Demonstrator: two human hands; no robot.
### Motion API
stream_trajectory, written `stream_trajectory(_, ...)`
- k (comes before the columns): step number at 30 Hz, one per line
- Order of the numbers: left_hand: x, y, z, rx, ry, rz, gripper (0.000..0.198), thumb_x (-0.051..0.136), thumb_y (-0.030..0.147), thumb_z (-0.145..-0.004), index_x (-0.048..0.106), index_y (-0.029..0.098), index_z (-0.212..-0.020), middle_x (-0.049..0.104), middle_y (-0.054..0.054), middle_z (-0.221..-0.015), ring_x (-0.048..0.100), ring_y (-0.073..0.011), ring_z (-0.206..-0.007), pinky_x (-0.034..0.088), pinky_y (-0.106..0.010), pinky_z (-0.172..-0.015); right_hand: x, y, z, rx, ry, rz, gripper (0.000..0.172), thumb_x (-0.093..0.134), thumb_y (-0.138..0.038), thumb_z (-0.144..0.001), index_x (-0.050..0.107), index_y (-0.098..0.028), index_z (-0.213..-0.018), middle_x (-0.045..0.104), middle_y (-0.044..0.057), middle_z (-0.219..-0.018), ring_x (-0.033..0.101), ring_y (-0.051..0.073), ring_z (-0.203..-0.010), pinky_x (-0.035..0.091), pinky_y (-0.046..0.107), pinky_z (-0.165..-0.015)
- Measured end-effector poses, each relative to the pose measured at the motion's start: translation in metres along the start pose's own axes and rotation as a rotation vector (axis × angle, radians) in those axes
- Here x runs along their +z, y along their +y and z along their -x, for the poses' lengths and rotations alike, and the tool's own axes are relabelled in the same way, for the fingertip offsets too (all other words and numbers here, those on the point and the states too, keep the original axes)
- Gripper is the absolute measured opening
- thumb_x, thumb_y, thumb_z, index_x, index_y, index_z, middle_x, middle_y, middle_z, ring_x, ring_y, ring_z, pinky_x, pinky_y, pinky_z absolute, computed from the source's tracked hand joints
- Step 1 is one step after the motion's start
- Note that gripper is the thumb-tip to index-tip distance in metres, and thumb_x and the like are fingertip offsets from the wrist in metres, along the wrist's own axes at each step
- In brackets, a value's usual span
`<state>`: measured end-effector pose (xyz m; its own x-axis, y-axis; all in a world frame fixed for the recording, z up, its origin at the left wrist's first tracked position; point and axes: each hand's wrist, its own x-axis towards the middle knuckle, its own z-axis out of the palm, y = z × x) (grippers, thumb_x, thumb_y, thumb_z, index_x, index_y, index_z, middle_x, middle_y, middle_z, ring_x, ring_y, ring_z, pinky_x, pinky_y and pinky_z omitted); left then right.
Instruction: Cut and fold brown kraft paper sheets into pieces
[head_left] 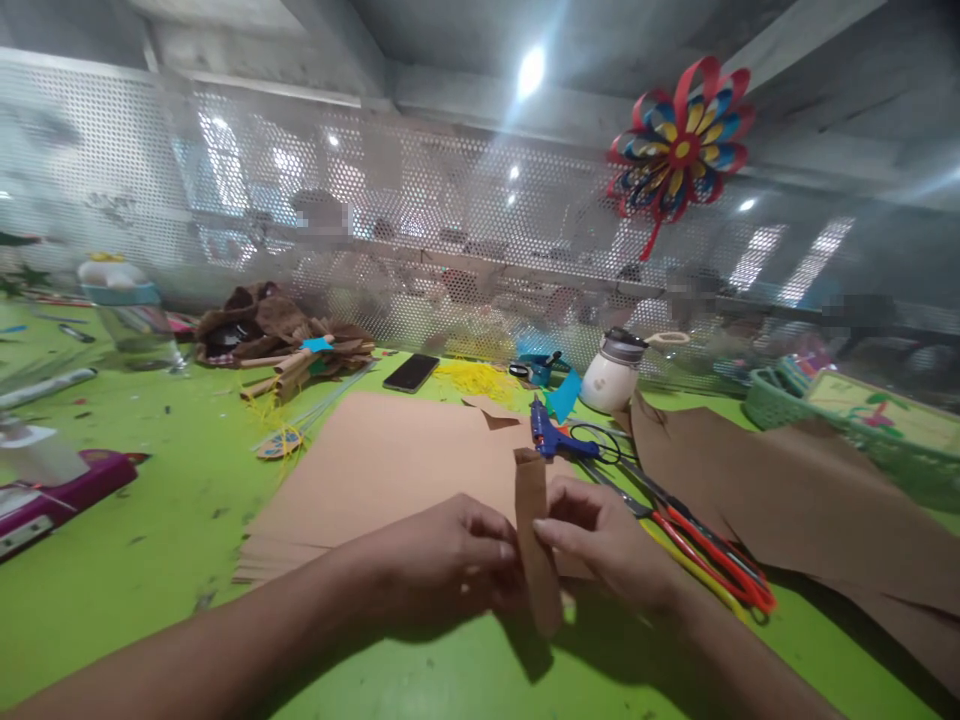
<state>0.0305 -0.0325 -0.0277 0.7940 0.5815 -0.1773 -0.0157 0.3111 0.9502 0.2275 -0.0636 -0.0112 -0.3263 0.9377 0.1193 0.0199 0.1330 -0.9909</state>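
A narrow folded strip of brown kraft paper [534, 530] stands nearly upright between my two hands, just above the green table [150, 520]. My left hand [442, 565] pinches its left edge with curled fingers. From the other side, my right hand [607, 540] grips the strip with thumb and fingers pressed together. Behind my hands lies a stack of brown paper sheets [390, 460].
A blue glue gun [551, 435] and red-handled scissors [697, 545] lie right of the strip. More brown paper [810, 500] covers the right side. A phone [411, 372], a white jar [613, 375], a green basket [862, 415], a pink device [60, 490] and a paper flower [679, 135] on the mesh wall surround them.
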Motion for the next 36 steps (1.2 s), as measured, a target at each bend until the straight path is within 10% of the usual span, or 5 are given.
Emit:
stream_trajectory(2,-0.011,0.012,-0.001,0.086,0.266,-0.223,0.018,0.061,0.027,-0.079,0.071,0.012,-0.084,0.068,-0.006,-0.078,0.06,-0.0153,-0.07,0.046,-0.03,-0.072,-0.007,0.001,-0.004,0.003,0.031,0.143,0.02,0.07,-0.036,-0.078,0.064,-0.018,-0.078,0.065,0.002,-0.076,0.058,0.015,-0.069,0.047,0.027,-0.065)
stream_trajectory(7,-0.033,0.047,0.001,0.3,0.516,-0.659,0.028,0.057,0.037,-0.084,0.068,0.014,-0.098,0.069,-0.008,-0.099,0.06,-0.0187,-0.091,0.045,-0.03,-0.08,-0.014,0.003,-0.011,-0.062,-0.044,0.624,0.012,0.058,-0.025,-0.083,0.066,-0.017,-0.08,0.066,0.004,-0.078,0.057,0.018,-0.074,0.045,0.029,-0.067)
stream_trajectory(15,-0.017,0.019,-0.005,0.257,0.14,-1.251,0.029,0.049,0.032,-0.089,0.074,0.017,-0.09,0.07,-0.007,-0.084,0.06,-0.018,-0.077,0.041,-0.026,-0.068,-0.003,0.006,-0.02,-0.082,-0.192,0.823,0.018,0.056,-0.027,-0.088,0.069,-0.016,-0.085,0.07,0.005,-0.079,0.06,0.017,-0.071,0.042,0.027,-0.063)
stream_trajectory(36,-0.025,0.014,-0.004,0.371,0.192,-1.438,0.011,0.063,0.018,-0.085,0.073,0.018,-0.09,0.059,-0.002,-0.075,0.057,-0.0158,-0.077,0.043,-0.025,-0.068,-0.008,0.031,-0.025,-0.365,-0.175,0.943,0.01,0.062,-0.021,-0.089,0.065,-0.015,-0.081,0.062,0.006,-0.081,0.055,0.018,-0.077,0.044,0.029,-0.068)
